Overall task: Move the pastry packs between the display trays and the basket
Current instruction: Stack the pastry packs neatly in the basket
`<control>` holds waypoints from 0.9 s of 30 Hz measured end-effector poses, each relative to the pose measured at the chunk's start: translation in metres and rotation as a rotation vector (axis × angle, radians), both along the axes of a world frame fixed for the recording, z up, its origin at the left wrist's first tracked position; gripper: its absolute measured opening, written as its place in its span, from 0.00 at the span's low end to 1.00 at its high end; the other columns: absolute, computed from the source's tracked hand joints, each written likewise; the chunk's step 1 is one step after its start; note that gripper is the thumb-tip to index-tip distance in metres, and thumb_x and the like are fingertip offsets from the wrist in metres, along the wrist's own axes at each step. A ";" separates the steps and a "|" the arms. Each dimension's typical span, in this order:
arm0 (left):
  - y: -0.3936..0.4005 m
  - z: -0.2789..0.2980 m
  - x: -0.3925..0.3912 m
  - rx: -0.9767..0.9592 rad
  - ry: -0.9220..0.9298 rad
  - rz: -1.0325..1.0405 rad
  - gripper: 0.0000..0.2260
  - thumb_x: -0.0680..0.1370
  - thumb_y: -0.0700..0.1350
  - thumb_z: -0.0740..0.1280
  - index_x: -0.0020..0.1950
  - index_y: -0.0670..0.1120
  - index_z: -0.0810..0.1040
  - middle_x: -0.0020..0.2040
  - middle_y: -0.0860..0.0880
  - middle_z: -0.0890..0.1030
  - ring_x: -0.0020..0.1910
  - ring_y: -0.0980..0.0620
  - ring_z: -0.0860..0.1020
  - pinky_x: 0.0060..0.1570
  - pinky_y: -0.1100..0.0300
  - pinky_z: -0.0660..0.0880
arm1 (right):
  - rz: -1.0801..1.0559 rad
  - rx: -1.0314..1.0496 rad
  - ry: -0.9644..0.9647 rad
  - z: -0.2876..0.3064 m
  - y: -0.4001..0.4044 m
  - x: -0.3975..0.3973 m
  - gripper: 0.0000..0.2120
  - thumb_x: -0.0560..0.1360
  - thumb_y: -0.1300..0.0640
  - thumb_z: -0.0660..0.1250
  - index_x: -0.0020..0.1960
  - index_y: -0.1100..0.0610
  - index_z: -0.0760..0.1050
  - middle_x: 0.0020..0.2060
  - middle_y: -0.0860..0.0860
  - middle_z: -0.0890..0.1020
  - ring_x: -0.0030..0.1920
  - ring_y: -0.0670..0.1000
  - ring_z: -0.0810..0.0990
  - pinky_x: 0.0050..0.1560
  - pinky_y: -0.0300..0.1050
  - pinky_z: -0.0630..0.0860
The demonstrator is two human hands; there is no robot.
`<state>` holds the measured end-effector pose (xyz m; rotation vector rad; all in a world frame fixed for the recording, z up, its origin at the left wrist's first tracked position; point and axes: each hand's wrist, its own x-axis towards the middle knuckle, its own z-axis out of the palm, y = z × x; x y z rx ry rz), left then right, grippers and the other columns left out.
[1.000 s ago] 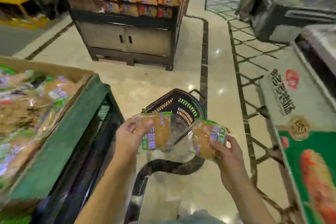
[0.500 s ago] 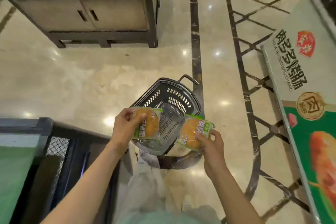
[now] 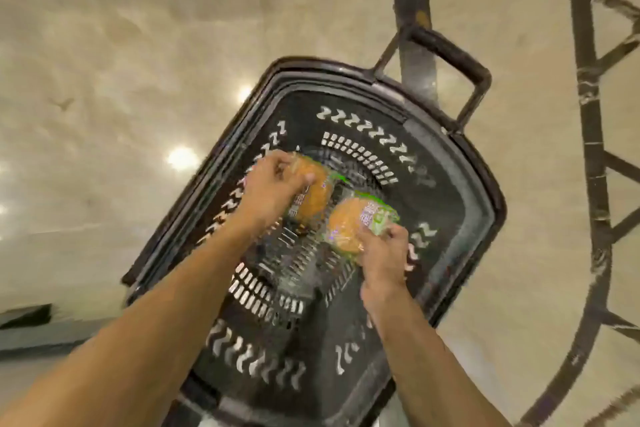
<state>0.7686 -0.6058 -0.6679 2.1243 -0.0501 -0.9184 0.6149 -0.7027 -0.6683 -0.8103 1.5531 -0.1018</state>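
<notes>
A black plastic shopping basket [image 3: 460, 191] stands on the floor right below me. Both my arms reach down inside it. My left hand [image 3: 270, 189] grips a clear pastry pack with a golden bun and green-edged label [image 3: 317, 198] low over the basket's slotted bottom. My right hand [image 3: 382, 255] holds a second, similar pastry pack [image 3: 349, 225] just right of the first. The two packs almost touch. Whether they rest on the basket bottom I cannot tell.
The basket's black handle [image 3: 450, 52] sticks out at its far right corner. Polished beige floor [image 3: 121, 62] with dark inlay lines [image 3: 588, 114] surrounds it. A dark display edge [image 3: 31, 322] shows at the lower left.
I have bent down over the basket, and both hands have lowered the two pastry packs from above its rim to deep inside it. The display tray and shelves have left the view.
</notes>
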 end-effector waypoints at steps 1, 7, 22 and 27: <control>-0.010 -0.035 0.005 0.020 0.013 -0.033 0.16 0.73 0.51 0.78 0.56 0.47 0.79 0.51 0.51 0.82 0.53 0.52 0.80 0.56 0.54 0.75 | -0.067 -0.011 0.028 -0.039 -0.003 0.007 0.18 0.76 0.67 0.71 0.57 0.53 0.66 0.51 0.56 0.76 0.46 0.53 0.77 0.53 0.51 0.75; -0.033 -0.173 0.022 0.211 0.108 -0.100 0.24 0.70 0.59 0.77 0.60 0.49 0.79 0.54 0.52 0.81 0.55 0.52 0.80 0.54 0.61 0.76 | -0.212 -0.097 0.138 -0.184 -0.026 0.025 0.21 0.72 0.77 0.68 0.56 0.57 0.67 0.41 0.52 0.77 0.40 0.52 0.76 0.43 0.47 0.74; 0.045 -0.188 0.001 0.138 0.299 0.199 0.19 0.75 0.61 0.73 0.62 0.57 0.78 0.61 0.53 0.82 0.58 0.54 0.81 0.48 0.60 0.80 | 0.535 -0.058 0.160 -0.197 -0.073 0.078 0.22 0.73 0.69 0.71 0.60 0.53 0.69 0.51 0.53 0.82 0.52 0.54 0.81 0.54 0.55 0.81; 0.043 -0.182 -0.003 0.080 0.241 0.516 0.07 0.77 0.53 0.72 0.50 0.55 0.75 0.59 0.50 0.82 0.62 0.51 0.80 0.67 0.49 0.74 | 0.754 -0.053 0.114 -0.201 -0.061 0.102 0.25 0.72 0.65 0.75 0.61 0.51 0.68 0.56 0.54 0.79 0.55 0.54 0.80 0.59 0.53 0.79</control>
